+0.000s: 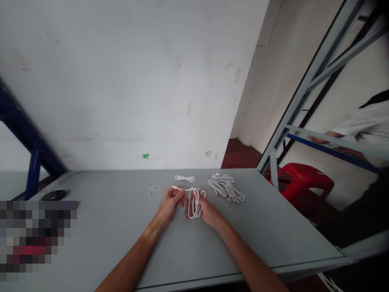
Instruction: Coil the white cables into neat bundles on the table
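Though coiled, cable (pixel 196 202) in hands (pixel 169 204).

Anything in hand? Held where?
A white cable: the right hand holds its coiled loops, the left hand holds it near the plug.

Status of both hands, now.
Left hand: closed, holding the white cable near its plug.
Right hand: holding the same cable's coiled part.

1. No text, label, brand, number or sign can be read.
2. Right of the surface (pixel 258 235), the red plastic stool (pixel 304 178) bears a small pale mark (pixel 320 173), too small to read.
3. Behind the surface, the white wall (pixel 121 89) bears green marks (pixel 146 156) that form no legible letters.
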Demonstrator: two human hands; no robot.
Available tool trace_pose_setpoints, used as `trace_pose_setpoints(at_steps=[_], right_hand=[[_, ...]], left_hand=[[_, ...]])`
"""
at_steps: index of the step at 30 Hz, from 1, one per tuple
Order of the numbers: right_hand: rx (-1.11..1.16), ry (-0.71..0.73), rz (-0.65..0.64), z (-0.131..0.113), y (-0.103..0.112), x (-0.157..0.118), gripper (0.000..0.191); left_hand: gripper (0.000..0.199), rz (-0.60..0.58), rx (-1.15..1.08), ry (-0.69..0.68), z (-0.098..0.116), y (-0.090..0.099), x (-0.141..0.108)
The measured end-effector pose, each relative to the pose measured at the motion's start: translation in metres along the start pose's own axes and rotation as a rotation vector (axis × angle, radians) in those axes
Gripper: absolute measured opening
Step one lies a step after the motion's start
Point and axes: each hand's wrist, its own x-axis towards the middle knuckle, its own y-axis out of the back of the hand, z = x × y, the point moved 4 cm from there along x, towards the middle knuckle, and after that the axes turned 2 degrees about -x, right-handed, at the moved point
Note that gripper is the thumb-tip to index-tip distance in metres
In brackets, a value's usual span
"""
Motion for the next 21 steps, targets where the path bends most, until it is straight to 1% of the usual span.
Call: trace_pose_setpoints(at_steps=[1,3,5,8,11,13,15,17,19,20,21], right_hand=[[0.047,-0.016,-0.02,0.0,-0.001,0.0,0.058],[0.095,0.01,-0.018,-0.004,0.0,0.0,0.059],[0.09,0.082,0.033,-0.01,0.003,0.0,0.051],[0.049,0.15,0.146,-0.015,0.008,-0.001,0.039],[0.015,0.147,0.221,-0.012,0.013,0.002,0.042],[-0.032,0.156,0.256,-0.008,0.018,0.005,0.045],[-0.132,0.189,0.318,-0.006,0.025,0.007,0.045],[-0.274,0.258,0.376,-0.009,0.029,0.006,0.043],[-0.394,0.345,0.39,-0.014,0.03,0.004,0.039],[-0.433,0.382,0.387,-0.017,0.03,0.003,0.037],[-0.464,0.409,0.385,-0.02,0.029,0.001,0.035]], left_hand=[[0.032,0.028,0.024,-0.008,0.0,0.003,0.001],[0.029,0.06,0.124,-0.029,-0.002,0.005,0.001],[0.027,0.057,0.289,-0.044,-0.005,0.004,0.001],[0.025,-0.013,0.537,-0.083,-0.01,-0.004,-0.002],[0.023,-0.121,0.679,-0.156,-0.011,-0.014,-0.007],[0.024,-0.179,0.71,-0.185,-0.01,-0.018,-0.009],[0.025,-0.212,0.7,-0.191,-0.009,-0.02,-0.01],[0.025,-0.254,0.65,-0.176,-0.008,-0.021,-0.011],[0.029,-0.303,0.578,-0.138,-0.008,-0.021,-0.011],[0.031,-0.305,0.548,-0.122,-0.008,-0.021,-0.011],[0.033,-0.282,0.533,-0.112,-0.008,-0.019,-0.01]])
